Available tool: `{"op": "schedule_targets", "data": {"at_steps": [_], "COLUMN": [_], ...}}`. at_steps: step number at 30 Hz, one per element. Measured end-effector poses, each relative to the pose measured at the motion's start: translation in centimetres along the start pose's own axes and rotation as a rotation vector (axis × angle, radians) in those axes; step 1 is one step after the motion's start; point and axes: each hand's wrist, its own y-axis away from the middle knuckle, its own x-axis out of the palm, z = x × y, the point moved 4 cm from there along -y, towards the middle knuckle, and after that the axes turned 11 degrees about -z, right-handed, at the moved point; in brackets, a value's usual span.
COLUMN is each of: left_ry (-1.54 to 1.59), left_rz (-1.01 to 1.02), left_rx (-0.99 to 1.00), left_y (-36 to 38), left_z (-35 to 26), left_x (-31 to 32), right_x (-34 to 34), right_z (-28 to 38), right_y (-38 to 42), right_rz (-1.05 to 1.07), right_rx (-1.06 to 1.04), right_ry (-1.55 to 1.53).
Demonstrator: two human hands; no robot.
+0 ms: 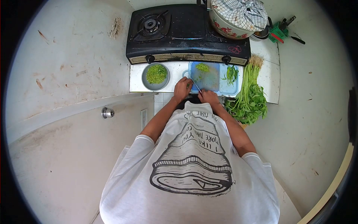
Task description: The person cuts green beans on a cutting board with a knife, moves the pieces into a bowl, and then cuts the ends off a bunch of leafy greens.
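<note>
My right hand [209, 97] is closed around the handle of a small knife [195, 85], whose blade points up and left over the front edge of a blue cutting board [209, 80]. My left hand [182, 89] is at the board's front left corner with its fingers curled. A bit of green shows at its fingertips beside the blade, mostly hidden by the fingers. Finely chopped greens [202, 67] lie on the board's far part. Loose leafy sprigs [231, 74] rest in its light blue right section. A grey bowl [144, 81] holding chopped greens [156, 74] stands to the left.
A black two-burner stove [186, 44] stands behind the board, with a cloth-covered pot [231, 28] on its right side. A large bunch of rooted leafy greens [251, 87] overhangs the counter at right. Beyond it is a green basket [278, 31] with utensils. A door knob [107, 112] juts out at left.
</note>
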Motion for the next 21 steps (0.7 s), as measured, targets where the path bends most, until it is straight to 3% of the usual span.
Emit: {"op": "schedule_targets", "data": {"at_steps": [18, 21], "left_ry": [0.02, 0.009], "left_rz": [0.009, 0.004], "left_rx": [-0.019, -0.013], "left_y": [0.3, 0.5], "left_z": [0.5, 0.8], "left_x": [0.1, 0.2], "right_x": [-0.4, -1.2], "right_z": [0.3, 1.0], "right_y": [0.1, 0.3], "right_rz": [-0.036, 0.035], "right_rx": [-0.024, -0.014], "right_ry": [-0.014, 0.025]}}
